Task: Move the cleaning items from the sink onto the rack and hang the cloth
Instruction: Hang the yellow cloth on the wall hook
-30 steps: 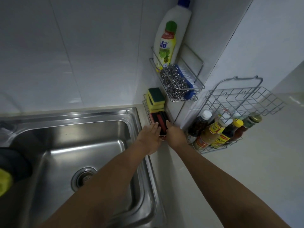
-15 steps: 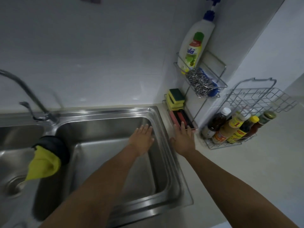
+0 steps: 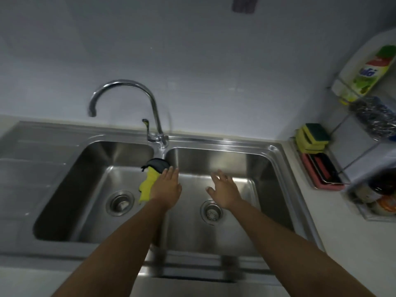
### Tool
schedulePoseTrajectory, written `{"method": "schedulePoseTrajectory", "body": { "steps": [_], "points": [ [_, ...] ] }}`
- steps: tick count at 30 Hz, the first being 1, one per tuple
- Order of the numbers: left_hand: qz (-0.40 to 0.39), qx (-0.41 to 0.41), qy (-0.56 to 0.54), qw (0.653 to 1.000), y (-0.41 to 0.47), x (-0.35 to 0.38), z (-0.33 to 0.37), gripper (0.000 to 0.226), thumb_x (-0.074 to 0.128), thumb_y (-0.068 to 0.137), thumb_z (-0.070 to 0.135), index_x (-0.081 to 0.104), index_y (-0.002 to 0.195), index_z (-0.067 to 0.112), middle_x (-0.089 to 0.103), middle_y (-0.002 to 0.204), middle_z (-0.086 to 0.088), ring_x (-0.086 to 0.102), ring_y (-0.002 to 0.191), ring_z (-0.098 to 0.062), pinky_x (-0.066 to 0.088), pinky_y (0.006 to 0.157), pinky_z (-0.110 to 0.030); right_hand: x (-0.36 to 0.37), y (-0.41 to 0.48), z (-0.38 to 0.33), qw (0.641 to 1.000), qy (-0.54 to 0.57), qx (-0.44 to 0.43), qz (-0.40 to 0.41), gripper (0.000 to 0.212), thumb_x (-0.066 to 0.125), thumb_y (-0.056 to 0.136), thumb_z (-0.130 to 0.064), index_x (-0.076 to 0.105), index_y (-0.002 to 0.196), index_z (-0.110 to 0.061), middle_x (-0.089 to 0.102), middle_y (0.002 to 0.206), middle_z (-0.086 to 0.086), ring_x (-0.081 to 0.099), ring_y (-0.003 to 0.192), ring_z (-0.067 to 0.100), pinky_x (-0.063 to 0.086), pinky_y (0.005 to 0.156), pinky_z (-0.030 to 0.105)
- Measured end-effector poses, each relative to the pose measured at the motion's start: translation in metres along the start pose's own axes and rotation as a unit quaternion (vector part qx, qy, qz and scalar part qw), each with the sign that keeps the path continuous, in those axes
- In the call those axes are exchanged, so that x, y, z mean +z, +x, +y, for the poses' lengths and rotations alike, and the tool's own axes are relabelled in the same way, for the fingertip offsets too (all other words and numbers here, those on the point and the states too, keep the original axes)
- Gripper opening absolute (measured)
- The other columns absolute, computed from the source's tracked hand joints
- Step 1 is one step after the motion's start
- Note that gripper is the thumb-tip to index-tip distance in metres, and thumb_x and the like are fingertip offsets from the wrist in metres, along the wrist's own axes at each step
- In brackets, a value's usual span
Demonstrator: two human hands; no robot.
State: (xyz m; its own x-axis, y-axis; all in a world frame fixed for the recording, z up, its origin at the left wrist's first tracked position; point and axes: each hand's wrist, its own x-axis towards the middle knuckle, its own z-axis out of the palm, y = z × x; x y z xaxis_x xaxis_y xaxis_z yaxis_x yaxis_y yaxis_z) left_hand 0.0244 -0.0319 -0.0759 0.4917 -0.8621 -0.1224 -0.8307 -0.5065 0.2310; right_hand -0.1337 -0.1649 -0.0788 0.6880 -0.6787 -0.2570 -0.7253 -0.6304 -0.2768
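Note:
A yellow and black cloth (image 3: 150,180) lies draped over the divider of the double steel sink (image 3: 276,166), hanging into the left basin. My left hand (image 3: 167,187) hovers flat right beside it, fingers apart, its fingertips at the cloth's black part. Over the right basin my right hand (image 3: 224,190) is spread and holds nothing. On the wire rack (image 3: 340,125) at the right sit stacked green and yellow sponges (image 3: 312,137), a steel scourer (image 3: 374,116) and a dish soap bottle (image 3: 368,73).
A curved tap (image 3: 132,99) rises behind the divider. Drains (image 3: 211,212) sit in both basins. A pink tray (image 3: 323,172) lies under the sponges. Sauce bottles (image 3: 377,196) stand in a second wire rack at the far right. A tiled wall is behind.
The view swung left from the rack to the whole sink. Both hands left the rack's lower tray and moved left over the basins, the left one reaching the cloth.

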Motion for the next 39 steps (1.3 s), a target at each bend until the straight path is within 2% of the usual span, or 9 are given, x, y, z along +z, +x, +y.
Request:
{"method": "schedulePoseTrajectory", "body": {
  "steps": [7, 15, 17, 21, 25, 28, 30, 33, 39],
  "points": [
    [-0.025, -0.093, -0.093, 0.991, -0.005, -0.008, -0.067, 0.059, 0.04, 0.098, 0.025, 0.019, 0.149, 0.007, 0.028, 0.155, -0.015, 0.035, 0.138, -0.03, 0.032, 0.111, -0.037, 0.021, 0.042, -0.092, 0.993, 0.058, -0.094, -0.041, 0.052, 0.05, 0.096, -0.03, 0.042, 0.144, -0.014, 0.03, 0.157, 0.012, 0.031, 0.142, 0.029, 0.024, 0.115, 0.033],
    [-0.039, -0.073, -0.144, 0.986, 0.0, 0.003, -0.095, 0.055, 0.034, 0.097, 0.033, 0.027, 0.148, 0.015, 0.033, 0.154, -0.008, 0.04, 0.136, -0.026, 0.036, 0.109, -0.034, 0.041, 0.084, -0.147, 0.984, 0.141, -0.105, -0.038, 0.055, 0.06, 0.091, -0.026, 0.047, 0.141, -0.009, 0.047, 0.146, 0.011, 0.045, 0.134, 0.027, 0.035, 0.111, 0.032],
    [-0.038, -0.074, -0.16, 0.984, 0.0, 0.008, -0.099, 0.06, 0.03, 0.092, 0.04, 0.029, 0.147, 0.016, 0.037, 0.152, -0.008, 0.042, 0.134, -0.025, 0.038, 0.108, -0.034, 0.047, 0.091, -0.149, 0.983, 0.149, -0.1, -0.027, 0.046, 0.062, 0.089, -0.023, 0.056, 0.131, -0.009, 0.052, 0.138, 0.01, 0.051, 0.125, 0.027, 0.04, 0.104, 0.032],
    [-0.025, -0.088, -0.194, 0.977, 0.0, 0.013, -0.103, 0.065, 0.029, 0.085, 0.046, 0.038, 0.143, 0.018, 0.049, 0.143, -0.009, 0.052, 0.124, -0.028, 0.044, 0.101, -0.036, 0.05, 0.096, -0.151, 0.979, 0.19, -0.072, 0.019, 0.009, 0.061, 0.083, -0.014, 0.065, 0.091, -0.012, 0.061, 0.105, 0.007, 0.06, 0.095, 0.025, 0.044, 0.076, 0.03],
    [-0.011, -0.09, -0.227, 0.97, 0.004, 0.003, -0.1, 0.064, 0.032, 0.085, 0.043, 0.038, 0.143, 0.017, 0.049, 0.142, -0.01, 0.052, 0.124, -0.029, 0.043, 0.103, -0.038, 0.029, 0.093, -0.155, 0.924, 0.378, 0.038, 0.048, 0.01, 0.06, 0.08, -0.01, 0.053, 0.076, -0.016, 0.054, 0.073, -0.002, 0.05, 0.07, 0.016, 0.038, 0.061, 0.028],
    [0.018, -0.087, -0.245, 0.965, 0.011, -0.013, -0.093, 0.056, 0.037, 0.091, 0.04, 0.038, 0.143, 0.019, 0.05, 0.142, -0.008, 0.051, 0.126, -0.027, 0.042, 0.103, -0.035, -0.007, 0.091, -0.154, 0.859, 0.503, 0.08, 0.052, 0.016, 0.056, 0.079, 0.0, 0.051, 0.078, -0.015, 0.051, 0.074, -0.002, 0.048, 0.067, 0.012, 0.04, 0.061, 0.026],
    [0.04, -0.079, -0.242, 0.966, 0.017, -0.024, -0.087, 0.049, 0.044, 0.096, 0.03, 0.038, 0.143, 0.02, 0.051, 0.141, -0.009, 0.05, 0.125, -0.028, 0.041, 0.101, -0.035, -0.032, 0.087, -0.151, 0.827, 0.555, 0.088, 0.024, 0.02, 0.053, 0.079, 0.003, 0.057, 0.086, -0.016, 0.059, 0.082, 0.002, 0.056, 0.075, 0.018, 0.05, 0.072, 0.034],
    [0.08, -0.056, -0.26, 0.961, 0.025, -0.042, -0.076, 0.045, 0.044, 0.096, 0.027, 0.04, 0.141, 0.022, 0.053, 0.137, -0.009, 0.052, 0.123, -0.029, 0.045, 0.098, -0.038, -0.068, 0.082, -0.144, 0.825, 0.562, 0.063, -0.005, 0.038, 0.047, 0.078, 0.006, 0.065, 0.106, -0.012, 0.064, 0.093, 0.009, 0.06, 0.087, 0.025, 0.052, 0.083, 0.043],
    [0.141, -0.038, -0.35, 0.925, 0.034, -0.091, -0.045, 0.038, 0.051, 0.094, 0.036, 0.053, 0.129, 0.021, 0.059, 0.13, -0.003, 0.055, 0.12, -0.023, 0.042, 0.095, -0.031, -0.136, 0.046, -0.137, 0.846, 0.532, -0.029, 0.009, 0.016, 0.055, 0.085, -0.003, 0.067, 0.085, -0.013, 0.059, 0.075, 0.004, 0.054, 0.07, 0.016, 0.045, 0.068, 0.028]
  ]
}}
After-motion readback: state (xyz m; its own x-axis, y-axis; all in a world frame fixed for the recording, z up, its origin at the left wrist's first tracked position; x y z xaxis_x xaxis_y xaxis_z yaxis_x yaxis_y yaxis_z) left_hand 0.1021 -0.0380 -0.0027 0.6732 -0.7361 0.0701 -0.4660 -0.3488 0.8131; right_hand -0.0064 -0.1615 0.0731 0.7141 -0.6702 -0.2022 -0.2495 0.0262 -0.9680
